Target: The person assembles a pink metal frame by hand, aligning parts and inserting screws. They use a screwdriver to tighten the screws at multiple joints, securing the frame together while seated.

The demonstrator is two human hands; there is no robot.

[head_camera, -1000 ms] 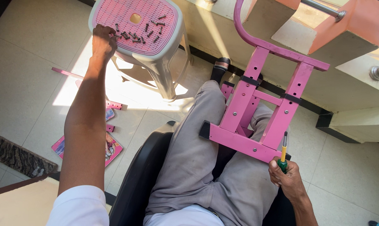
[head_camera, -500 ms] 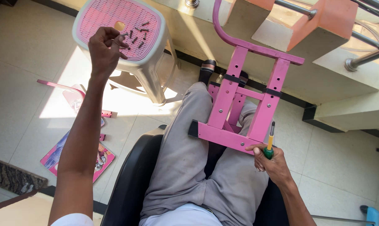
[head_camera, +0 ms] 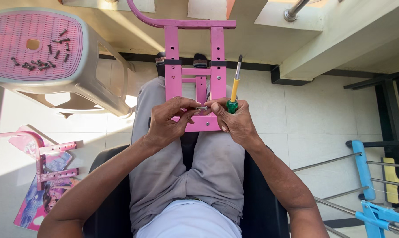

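Both hands meet at the pink frame [head_camera: 195, 79] on the lap — left hand [head_camera: 168, 121] and right hand [head_camera: 234, 121] pinch one small screw [head_camera: 202, 107], its tip hidden; right also clasps one screwdriver [head_camera: 234, 90]. About a dozen screws [head_camera: 40, 53] lie on the stool [head_camera: 98, 66].

You are sitting in a home, likely on a balcony or landing: pale floor tiles [head_camera: 314, 119] lie under your chair, a plastic stool [head_camera: 54, 57] stands left of it, a folding clothes rack [head_camera: 367, 194] stands right of it, and a stair railing [head_camera: 296, 9] rises beyond the stool.
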